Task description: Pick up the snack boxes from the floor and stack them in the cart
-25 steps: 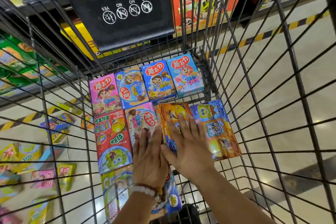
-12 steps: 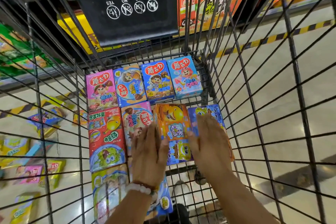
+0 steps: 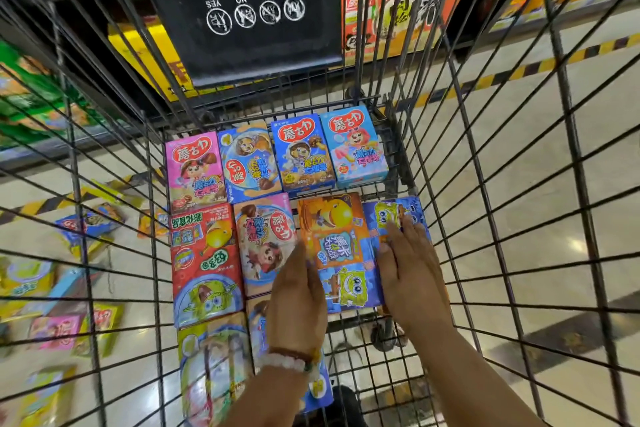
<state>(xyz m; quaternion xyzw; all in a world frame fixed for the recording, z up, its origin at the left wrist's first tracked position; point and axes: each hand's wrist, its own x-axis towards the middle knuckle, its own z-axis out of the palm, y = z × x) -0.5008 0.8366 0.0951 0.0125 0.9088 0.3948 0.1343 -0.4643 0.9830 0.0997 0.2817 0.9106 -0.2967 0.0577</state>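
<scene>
Two flat grips flank the orange box (image 3: 334, 230); left hand (image 3: 298, 302) beside it; right hand (image 3: 410, 274) atop blue box (image 3: 384, 218).

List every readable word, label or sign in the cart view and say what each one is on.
"YES", "NO", "NO", "NO", seen upside down, above round pictograms: black child-seat flap of the cart.
"蘑古力" in red ovals: pink box, dark blue box, light blue box.
"膨化食品", seen upside down: red box.
Boxes on the floor and shelf cartons: too blurred.
</scene>
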